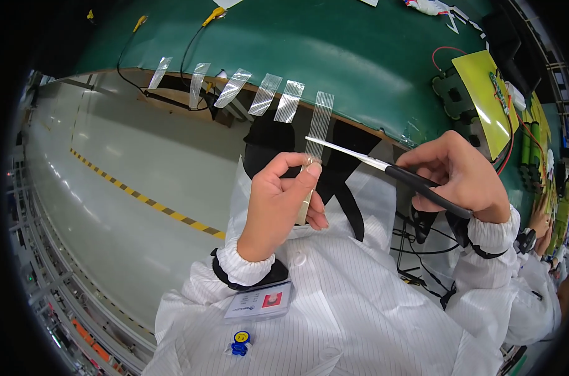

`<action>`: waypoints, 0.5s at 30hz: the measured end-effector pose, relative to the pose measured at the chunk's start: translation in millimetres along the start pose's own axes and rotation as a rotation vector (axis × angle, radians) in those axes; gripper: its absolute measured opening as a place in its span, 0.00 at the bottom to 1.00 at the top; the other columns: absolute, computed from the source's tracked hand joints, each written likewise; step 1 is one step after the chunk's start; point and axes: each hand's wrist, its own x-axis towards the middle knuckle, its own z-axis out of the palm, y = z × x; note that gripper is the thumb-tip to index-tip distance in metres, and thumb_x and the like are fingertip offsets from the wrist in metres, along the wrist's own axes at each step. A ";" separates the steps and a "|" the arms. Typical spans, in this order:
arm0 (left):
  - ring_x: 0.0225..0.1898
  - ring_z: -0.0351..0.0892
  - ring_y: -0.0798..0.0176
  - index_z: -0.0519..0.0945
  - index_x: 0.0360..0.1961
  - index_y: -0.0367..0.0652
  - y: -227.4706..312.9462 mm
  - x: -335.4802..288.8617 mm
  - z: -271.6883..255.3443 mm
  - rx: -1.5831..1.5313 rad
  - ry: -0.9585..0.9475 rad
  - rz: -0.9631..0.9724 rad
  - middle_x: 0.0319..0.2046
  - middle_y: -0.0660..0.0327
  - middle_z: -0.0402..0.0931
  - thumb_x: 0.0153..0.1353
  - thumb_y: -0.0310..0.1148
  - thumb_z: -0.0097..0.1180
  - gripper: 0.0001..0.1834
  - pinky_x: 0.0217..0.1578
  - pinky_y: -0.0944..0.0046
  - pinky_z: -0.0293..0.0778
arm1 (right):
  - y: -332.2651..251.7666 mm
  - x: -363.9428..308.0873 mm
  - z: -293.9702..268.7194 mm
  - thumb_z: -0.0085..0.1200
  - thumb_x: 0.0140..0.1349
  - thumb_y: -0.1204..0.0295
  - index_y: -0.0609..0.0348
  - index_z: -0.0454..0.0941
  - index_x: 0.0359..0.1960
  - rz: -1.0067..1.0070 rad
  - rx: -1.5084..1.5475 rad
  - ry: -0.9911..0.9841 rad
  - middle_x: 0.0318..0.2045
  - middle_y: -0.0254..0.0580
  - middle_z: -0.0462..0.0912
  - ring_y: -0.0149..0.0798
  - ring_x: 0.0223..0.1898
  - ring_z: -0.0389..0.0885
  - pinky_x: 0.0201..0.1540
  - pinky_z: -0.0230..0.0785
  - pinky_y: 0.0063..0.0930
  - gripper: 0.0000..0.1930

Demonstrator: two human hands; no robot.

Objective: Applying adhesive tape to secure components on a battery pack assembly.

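Note:
A long strip of clear, line-streaked tape (321, 118) is stuck by its top end to the front edge of the green table. My left hand (275, 197) pinches its lower part between thumb and forefinger, the other fingers curled below. From the right, my right hand (463, 178) grips black-handled scissors (373, 162), fingers around the handles. Their pale blades lie across the strip just above my left fingertips. I cannot tell whether the blades have cut into it. Several shorter tape pieces (289, 102) hang from the table edge to the left.
The green table (284, 44) spans the far side, with yellow-ended cables (214, 16) on it. At the right are a yellow sheet (485, 94), wires and green cylindrical cells (531, 147). Another person's sleeve (535, 301) shows at far right. Yellow-black floor tape (150, 200) runs at left.

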 end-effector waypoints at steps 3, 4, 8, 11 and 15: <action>0.14 0.79 0.60 0.74 0.47 0.37 0.0 0.8 -4.1 -0.032 -0.031 -0.006 0.17 0.57 0.78 0.69 0.35 0.55 0.13 0.15 0.64 0.75 | -4.7 6.5 -1.4 0.64 0.39 0.70 0.69 0.85 0.38 0.020 -0.007 -0.037 0.14 0.31 0.77 0.21 0.17 0.68 0.20 0.55 0.19 0.21; 0.15 0.80 0.60 0.74 0.47 0.37 0.1 0.9 -5.5 -0.055 -0.057 -0.012 0.18 0.56 0.78 0.69 0.36 0.56 0.13 0.16 0.65 0.76 | -5.6 8.8 -1.3 0.64 0.38 0.71 0.69 0.85 0.38 0.030 -0.031 -0.055 0.14 0.30 0.77 0.21 0.17 0.68 0.20 0.55 0.19 0.21; 0.15 0.80 0.60 0.73 0.46 0.37 0.5 1.1 -5.0 -0.070 -0.066 -0.014 0.17 0.56 0.78 0.69 0.36 0.56 0.13 0.15 0.65 0.75 | -7.6 10.9 0.1 0.64 0.37 0.71 0.69 0.85 0.37 0.036 -0.040 -0.045 0.14 0.30 0.77 0.21 0.17 0.67 0.20 0.54 0.20 0.21; 0.15 0.80 0.60 0.73 0.46 0.37 0.3 -0.8 -4.9 -0.073 -0.069 -0.014 0.17 0.56 0.78 0.69 0.36 0.56 0.13 0.15 0.64 0.75 | -5.8 10.9 -0.3 0.64 0.37 0.70 0.69 0.85 0.37 0.036 -0.063 -0.044 0.14 0.30 0.77 0.21 0.17 0.67 0.20 0.54 0.21 0.21; 0.15 0.80 0.60 0.73 0.46 0.37 -2.3 -2.5 -5.9 -0.089 -0.077 -0.019 0.17 0.56 0.78 0.69 0.36 0.56 0.13 0.15 0.64 0.75 | -2.8 11.0 1.2 0.64 0.36 0.71 0.70 0.85 0.38 0.040 -0.033 -0.049 0.13 0.29 0.76 0.20 0.16 0.66 0.20 0.53 0.20 0.22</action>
